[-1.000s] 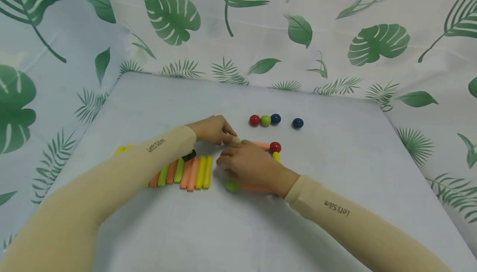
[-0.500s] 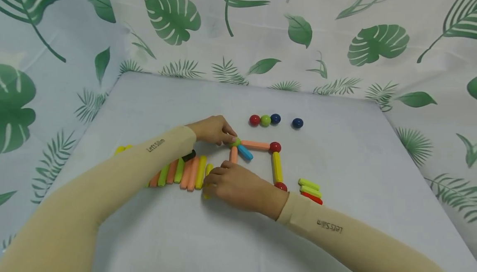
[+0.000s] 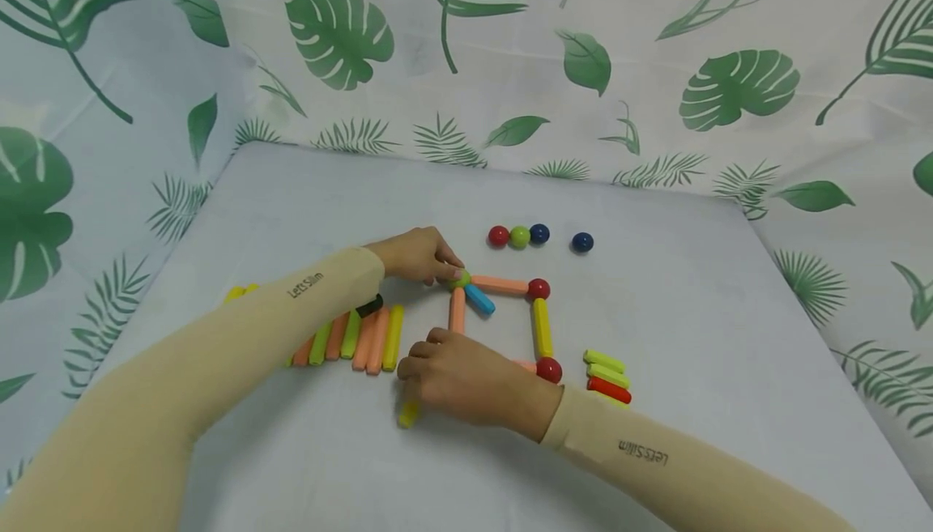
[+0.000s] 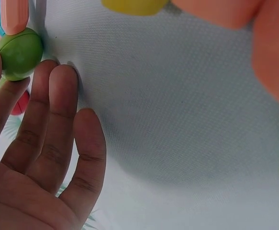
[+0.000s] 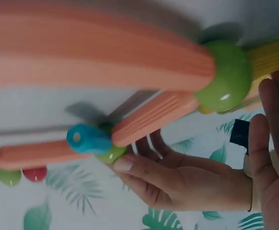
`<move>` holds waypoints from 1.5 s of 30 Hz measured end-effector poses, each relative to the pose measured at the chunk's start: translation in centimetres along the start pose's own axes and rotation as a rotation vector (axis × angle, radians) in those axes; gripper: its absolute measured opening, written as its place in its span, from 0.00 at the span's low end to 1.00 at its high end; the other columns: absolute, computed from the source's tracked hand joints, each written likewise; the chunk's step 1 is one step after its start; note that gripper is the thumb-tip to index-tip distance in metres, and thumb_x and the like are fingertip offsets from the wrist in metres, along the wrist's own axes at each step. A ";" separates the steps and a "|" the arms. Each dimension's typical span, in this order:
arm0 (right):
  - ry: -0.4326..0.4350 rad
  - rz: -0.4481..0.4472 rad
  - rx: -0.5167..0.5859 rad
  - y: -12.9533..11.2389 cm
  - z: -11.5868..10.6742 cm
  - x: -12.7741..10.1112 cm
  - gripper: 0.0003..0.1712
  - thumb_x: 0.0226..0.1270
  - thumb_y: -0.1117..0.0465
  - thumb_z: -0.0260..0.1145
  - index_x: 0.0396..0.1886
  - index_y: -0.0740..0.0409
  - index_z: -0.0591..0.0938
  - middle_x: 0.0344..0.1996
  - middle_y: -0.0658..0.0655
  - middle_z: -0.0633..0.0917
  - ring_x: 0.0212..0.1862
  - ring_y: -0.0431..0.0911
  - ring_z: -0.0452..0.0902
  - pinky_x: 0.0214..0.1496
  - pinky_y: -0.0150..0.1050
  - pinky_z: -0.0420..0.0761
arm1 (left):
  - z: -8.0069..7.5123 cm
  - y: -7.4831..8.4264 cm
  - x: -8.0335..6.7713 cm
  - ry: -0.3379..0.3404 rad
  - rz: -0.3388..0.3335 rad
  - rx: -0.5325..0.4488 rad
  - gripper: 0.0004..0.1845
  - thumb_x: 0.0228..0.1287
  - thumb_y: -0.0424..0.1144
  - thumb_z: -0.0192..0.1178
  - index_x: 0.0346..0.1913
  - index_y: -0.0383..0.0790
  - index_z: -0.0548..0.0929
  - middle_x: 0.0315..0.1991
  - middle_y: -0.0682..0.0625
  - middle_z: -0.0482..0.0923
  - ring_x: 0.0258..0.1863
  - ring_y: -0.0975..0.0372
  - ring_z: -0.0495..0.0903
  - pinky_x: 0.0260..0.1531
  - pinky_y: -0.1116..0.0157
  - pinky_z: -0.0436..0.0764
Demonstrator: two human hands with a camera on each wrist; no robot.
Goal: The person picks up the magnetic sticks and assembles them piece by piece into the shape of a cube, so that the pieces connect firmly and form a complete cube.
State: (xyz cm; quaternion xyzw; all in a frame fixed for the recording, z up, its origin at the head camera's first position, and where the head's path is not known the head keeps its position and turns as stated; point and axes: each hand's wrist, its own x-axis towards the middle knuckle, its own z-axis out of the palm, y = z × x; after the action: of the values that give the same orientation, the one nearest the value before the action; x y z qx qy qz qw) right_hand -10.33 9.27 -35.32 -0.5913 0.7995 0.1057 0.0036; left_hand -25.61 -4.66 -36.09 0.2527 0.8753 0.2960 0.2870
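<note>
My left hand point(image 3: 421, 257) pinches the green ball point(image 4: 19, 53) at the far left corner of a square of sticks and balls, between thumb and forefinger. From that ball run two orange sticks point(image 3: 499, 284) and a short blue stick point(image 3: 479, 299). My right hand point(image 3: 466, 374) holds a yellow stick point(image 3: 410, 413), over the near left corner. The right wrist view shows this yellow stick point(image 5: 269, 58) beside another green ball point(image 5: 228, 76), which the hand hides in the head view; whether they touch I cannot tell. Red balls point(image 3: 549, 370) and a yellow stick point(image 3: 543, 328) form the right side.
A row of orange, green and yellow sticks point(image 3: 377, 340) lies left, partly behind the left sleeve. Several loose balls point(image 3: 520, 236) sit at the back. Short green and red sticks point(image 3: 609, 389) lie to the right.
My right hand has gone from the square to the row's right end, taken its last yellow stick, and drawn it nearer to me. The left hand stays at the green ball.
</note>
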 end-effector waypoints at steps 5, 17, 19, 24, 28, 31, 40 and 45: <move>0.130 0.064 0.358 0.0 -1.3 -1.6 0.12 0.68 0.52 0.71 0.48 0.47 0.88 0.42 0.41 0.88 0.45 0.33 0.82 0.49 0.30 0.75 | 0.1 0.1 0.1 -0.001 -0.005 0.001 0.18 0.74 0.46 0.62 0.60 0.44 0.85 0.42 0.53 0.87 0.34 0.60 0.82 0.34 0.68 0.76; 0.080 0.680 0.593 6.0 -0.8 -6.7 0.10 0.61 0.53 0.74 0.39 0.51 0.91 0.25 0.38 0.84 0.20 0.35 0.72 0.24 0.35 0.73 | 0.1 -0.2 0.2 -0.003 0.000 -0.005 0.18 0.74 0.46 0.61 0.60 0.43 0.85 0.41 0.54 0.87 0.34 0.60 0.81 0.35 0.67 0.77; 0.042 0.747 0.605 6.6 -0.4 -7.3 0.11 0.61 0.53 0.74 0.39 0.52 0.91 0.26 0.39 0.84 0.24 0.35 0.75 0.27 0.36 0.76 | 0.1 -0.1 0.2 -0.004 0.000 -0.007 0.18 0.74 0.46 0.61 0.60 0.43 0.85 0.40 0.54 0.87 0.34 0.60 0.81 0.34 0.67 0.76; -0.028 0.826 0.601 7.3 0.3 -7.9 0.12 0.60 0.53 0.75 0.39 0.56 0.91 0.25 0.42 0.85 0.27 0.37 0.78 0.30 0.37 0.78 | 0.1 -0.2 0.2 -0.002 -0.001 -0.002 0.18 0.74 0.45 0.61 0.60 0.43 0.85 0.41 0.53 0.87 0.34 0.60 0.81 0.34 0.67 0.76; -0.071 0.858 0.596 7.4 0.5 -8.0 0.13 0.60 0.53 0.75 0.40 0.57 0.91 0.23 0.43 0.84 0.26 0.38 0.77 0.29 0.36 0.78 | 0.1 -0.3 0.3 0.002 -0.002 0.004 0.18 0.74 0.46 0.61 0.61 0.44 0.85 0.41 0.54 0.87 0.34 0.60 0.80 0.33 0.68 0.76; -0.086 0.873 0.595 7.5 0.7 -8.0 0.13 0.61 0.53 0.75 0.40 0.57 0.91 0.24 0.44 0.84 0.26 0.39 0.77 0.30 0.36 0.78 | 0.1 -0.3 0.3 0.004 -0.007 0.003 0.18 0.74 0.46 0.61 0.60 0.44 0.85 0.40 0.55 0.87 0.34 0.60 0.80 0.33 0.68 0.76; -0.077 0.895 0.605 7.5 1.4 -8.0 0.14 0.60 0.52 0.76 0.41 0.57 0.90 0.25 0.44 0.84 0.27 0.39 0.78 0.31 0.36 0.78 | 0.1 -0.1 0.2 0.000 -0.015 0.000 0.18 0.75 0.46 0.61 0.61 0.44 0.85 0.41 0.53 0.87 0.33 0.60 0.79 0.33 0.68 0.74; -0.076 0.896 0.625 7.4 1.8 -8.0 0.16 0.60 0.51 0.76 0.41 0.56 0.91 0.26 0.44 0.85 0.28 0.39 0.78 0.30 0.35 0.78 | 0.1 -0.3 0.2 -0.002 -0.007 -0.001 0.18 0.75 0.46 0.60 0.61 0.44 0.85 0.41 0.53 0.87 0.32 0.60 0.78 0.32 0.68 0.72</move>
State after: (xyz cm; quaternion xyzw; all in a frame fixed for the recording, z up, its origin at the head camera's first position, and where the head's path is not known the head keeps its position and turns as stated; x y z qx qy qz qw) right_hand -15.17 19.21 -34.76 -0.1594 0.9657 -0.1244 0.1628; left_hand -25.79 -4.67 -36.44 0.2497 0.8758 0.2950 0.2892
